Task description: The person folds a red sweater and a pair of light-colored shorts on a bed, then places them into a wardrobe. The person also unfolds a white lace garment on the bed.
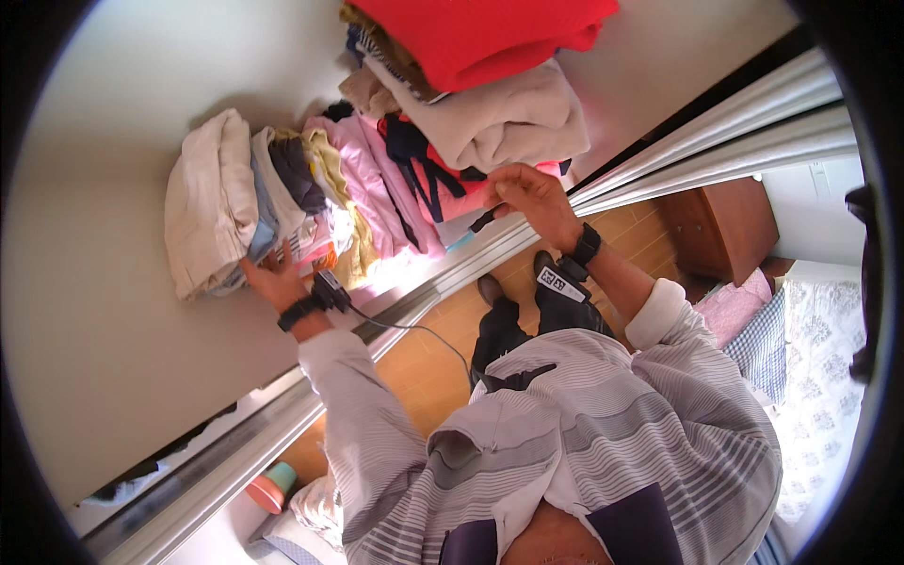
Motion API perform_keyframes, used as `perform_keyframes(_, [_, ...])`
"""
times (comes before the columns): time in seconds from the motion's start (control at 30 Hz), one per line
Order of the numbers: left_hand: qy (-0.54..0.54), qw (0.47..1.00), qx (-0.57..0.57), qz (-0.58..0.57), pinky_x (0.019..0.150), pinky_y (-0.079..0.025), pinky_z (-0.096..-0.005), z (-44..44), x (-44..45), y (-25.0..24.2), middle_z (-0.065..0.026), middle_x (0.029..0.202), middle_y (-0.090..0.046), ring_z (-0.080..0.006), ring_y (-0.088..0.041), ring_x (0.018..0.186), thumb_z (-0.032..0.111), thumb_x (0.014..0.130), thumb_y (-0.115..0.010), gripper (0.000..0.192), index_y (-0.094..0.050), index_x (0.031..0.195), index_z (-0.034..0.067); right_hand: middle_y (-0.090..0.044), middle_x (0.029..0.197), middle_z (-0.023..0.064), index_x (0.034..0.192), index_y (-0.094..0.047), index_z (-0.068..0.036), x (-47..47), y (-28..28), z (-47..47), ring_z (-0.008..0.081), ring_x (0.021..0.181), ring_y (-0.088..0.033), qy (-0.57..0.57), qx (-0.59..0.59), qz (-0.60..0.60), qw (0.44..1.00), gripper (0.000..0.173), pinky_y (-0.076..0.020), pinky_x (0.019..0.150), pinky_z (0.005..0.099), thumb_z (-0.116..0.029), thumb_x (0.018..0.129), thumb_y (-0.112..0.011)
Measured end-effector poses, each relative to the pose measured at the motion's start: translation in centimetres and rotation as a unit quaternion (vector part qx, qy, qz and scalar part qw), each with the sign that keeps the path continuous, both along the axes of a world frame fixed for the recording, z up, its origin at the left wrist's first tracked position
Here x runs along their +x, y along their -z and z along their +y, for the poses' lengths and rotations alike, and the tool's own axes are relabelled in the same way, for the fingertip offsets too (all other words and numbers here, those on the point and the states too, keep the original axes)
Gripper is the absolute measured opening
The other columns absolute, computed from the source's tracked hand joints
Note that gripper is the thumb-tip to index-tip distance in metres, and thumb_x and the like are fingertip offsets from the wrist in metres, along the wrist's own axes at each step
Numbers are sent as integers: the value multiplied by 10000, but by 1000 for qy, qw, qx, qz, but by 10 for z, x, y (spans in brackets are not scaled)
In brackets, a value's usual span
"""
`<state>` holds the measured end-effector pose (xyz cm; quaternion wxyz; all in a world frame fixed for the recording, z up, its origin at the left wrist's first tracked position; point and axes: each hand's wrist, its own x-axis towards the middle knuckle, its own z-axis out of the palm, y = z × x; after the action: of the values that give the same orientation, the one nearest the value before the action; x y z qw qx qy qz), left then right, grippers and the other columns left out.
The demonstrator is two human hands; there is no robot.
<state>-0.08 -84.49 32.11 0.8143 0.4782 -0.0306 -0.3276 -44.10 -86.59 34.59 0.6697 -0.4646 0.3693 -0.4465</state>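
My left hand [272, 279] rests with spread fingers against the lower edge of a row of folded clothes. Its fingers touch the pile near a folded cream garment [215, 201] and a blue one [263, 205]. My right hand [526, 198] has its fingertips pinched on a small dark object [484, 219], whose kind I cannot make out. That hand is just below a folded beige fleece cloth [501, 120] and beside a pink and black garment [441, 183]. Between the hands lie pink clothes [349, 183] and a yellow garment [359, 244].
A red folded cloth [487, 35] tops the right stack. White sliding-door rails [402, 304] run along the shelf's front. A cable [417, 327] hangs from my left wrist device. Behind are a wooden cabinet [734, 226], a bed with a patterned cover [823, 381] and an orange-green pot [272, 487].
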Motion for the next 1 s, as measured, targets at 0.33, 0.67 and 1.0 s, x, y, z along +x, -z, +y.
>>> perform_keyframes(0.33, [-34,913,-9,-405,946,-477,-378,-37,-172,-82,-181,1280,-532,-239,-528,1160,276,972,-579,464,-504,1275,-68,-572,1191,221,1246,-455,87,-23,-46,-74,337,1138,-593,178,20,-276,944,332,-512,983,409,-127,996,-491])
perform_keyframes(0.67, [261,661,-119,-693,1020,-400,-314,-187,-258,-238,-176,1252,-617,-222,-548,1180,393,994,-526,530,-548,1313,-30,-523,1253,200,1293,-436,22,-16,-52,-112,322,1177,-520,161,153,-340,914,342,-432,1038,452,-166,1011,-385])
perform_keyframes(1.0, [410,523,-3,-747,1058,-377,-365,-273,-278,-228,-232,1334,-559,-324,-521,1263,591,927,-503,722,-514,1369,19,-589,1274,123,1282,-535,-39,-7,-51,-138,253,1172,-565,142,99,-358,917,331,-443,1042,409,-140,980,-447])
